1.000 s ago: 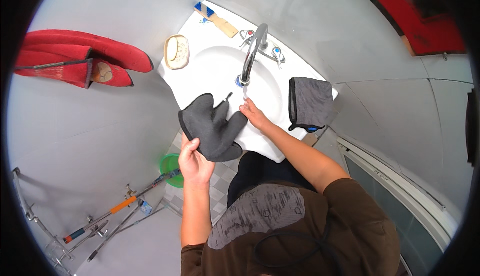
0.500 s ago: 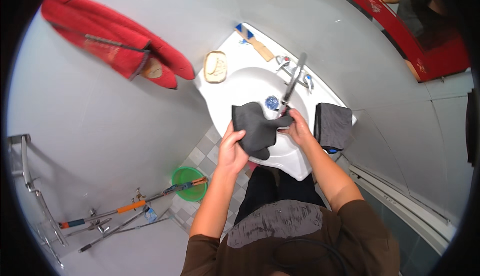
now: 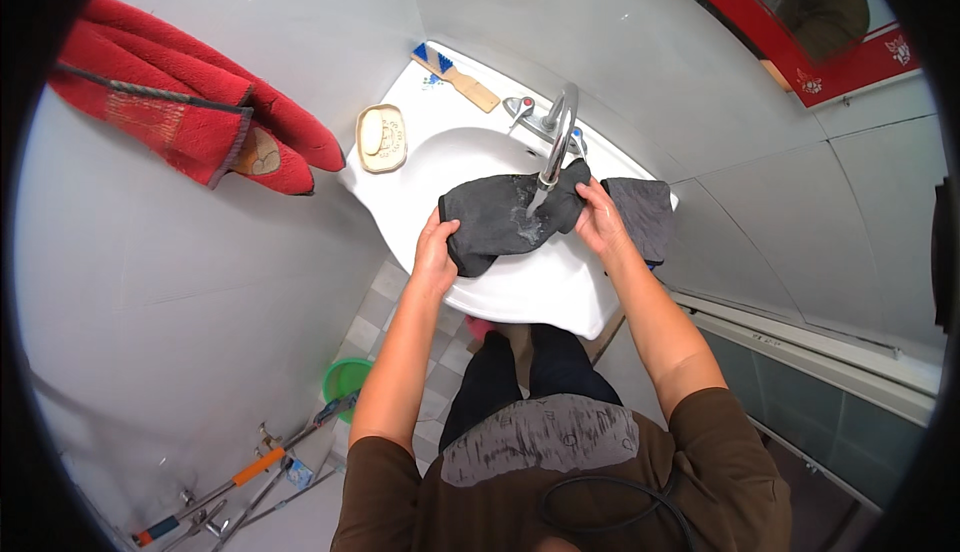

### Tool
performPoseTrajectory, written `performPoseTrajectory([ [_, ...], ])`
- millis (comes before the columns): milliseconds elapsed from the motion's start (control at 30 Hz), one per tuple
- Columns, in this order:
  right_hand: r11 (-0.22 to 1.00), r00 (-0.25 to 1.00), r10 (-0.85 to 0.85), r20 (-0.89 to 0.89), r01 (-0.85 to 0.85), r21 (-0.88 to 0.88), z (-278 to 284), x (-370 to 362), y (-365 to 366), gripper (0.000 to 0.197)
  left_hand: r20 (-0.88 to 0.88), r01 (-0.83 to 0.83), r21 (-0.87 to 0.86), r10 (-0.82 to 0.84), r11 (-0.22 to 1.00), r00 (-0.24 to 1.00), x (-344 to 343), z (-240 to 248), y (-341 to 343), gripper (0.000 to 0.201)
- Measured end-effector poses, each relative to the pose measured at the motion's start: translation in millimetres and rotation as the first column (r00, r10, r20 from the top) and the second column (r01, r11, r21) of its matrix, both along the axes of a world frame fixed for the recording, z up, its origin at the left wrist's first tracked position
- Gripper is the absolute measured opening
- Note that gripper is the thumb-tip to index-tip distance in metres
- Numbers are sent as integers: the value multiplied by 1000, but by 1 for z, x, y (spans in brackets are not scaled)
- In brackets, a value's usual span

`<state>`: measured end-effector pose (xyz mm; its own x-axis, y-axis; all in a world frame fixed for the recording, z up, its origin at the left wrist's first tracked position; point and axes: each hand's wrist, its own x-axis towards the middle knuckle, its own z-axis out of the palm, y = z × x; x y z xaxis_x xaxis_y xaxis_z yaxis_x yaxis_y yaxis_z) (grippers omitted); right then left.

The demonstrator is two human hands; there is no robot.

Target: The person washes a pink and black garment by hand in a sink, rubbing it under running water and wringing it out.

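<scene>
A dark grey cloth piece with black edging (image 3: 495, 214) is stretched over the white washbasin (image 3: 440, 157), and water from the chrome tap (image 3: 560, 132) runs onto its middle. My left hand (image 3: 436, 254) grips its left end by the edge, thumb on top. At the other end, my right hand (image 3: 598, 217) pinches a bunched part of it close to the tap. The cloth's exact kind is unclear. Most of the bowl's bottom is hidden under it. Just right of my right hand, a second grey cloth with black edging (image 3: 642, 217) lies on the basin's rim.
On the left rim sits a soap dish (image 3: 381, 139) with soap; a wooden brush with blue bristles (image 3: 455, 78) lies behind. Red towels (image 3: 190, 102) hang on the left wall. A green bucket (image 3: 345, 384) and long-handled tools (image 3: 255, 467) are at lower left. A red-framed mirror (image 3: 770, 22) hangs upper right.
The cloth has been spread flatter beneath the tap and now covers more of the bowl, hiding the blue thing there. Water now splashes on it. The view has shifted.
</scene>
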<state>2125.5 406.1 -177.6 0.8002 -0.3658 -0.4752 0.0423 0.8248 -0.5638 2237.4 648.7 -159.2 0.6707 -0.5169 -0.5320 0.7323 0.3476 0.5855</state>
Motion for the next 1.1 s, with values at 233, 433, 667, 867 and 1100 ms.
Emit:
performPoseTrajectory([
  [233,989,998,31,-58,-39,-144,16,4,24,43,-4,202,121,-203,972,979,-5,-28,-23,38],
  [433,584,918,163,-362,-386,-715,21,17,106,31,-486,130,-42,-134,991,864,-20,-57,-58,67],
  [667,-226,979,107,-175,-148,-963,-16,33,97,17,-394,-239,-228,135,944,909,-35,-96,-69,25],
  [867,179,885,-79,-458,-439,-880,-48,40,63,19,-176,-103,230,146,968,973,-40,-87,-86,34],
  [1100,69,973,89,-211,-218,-974,-17,30,126,28,-502,-307,-393,77,867,862,-43,-159,-43,22],
])
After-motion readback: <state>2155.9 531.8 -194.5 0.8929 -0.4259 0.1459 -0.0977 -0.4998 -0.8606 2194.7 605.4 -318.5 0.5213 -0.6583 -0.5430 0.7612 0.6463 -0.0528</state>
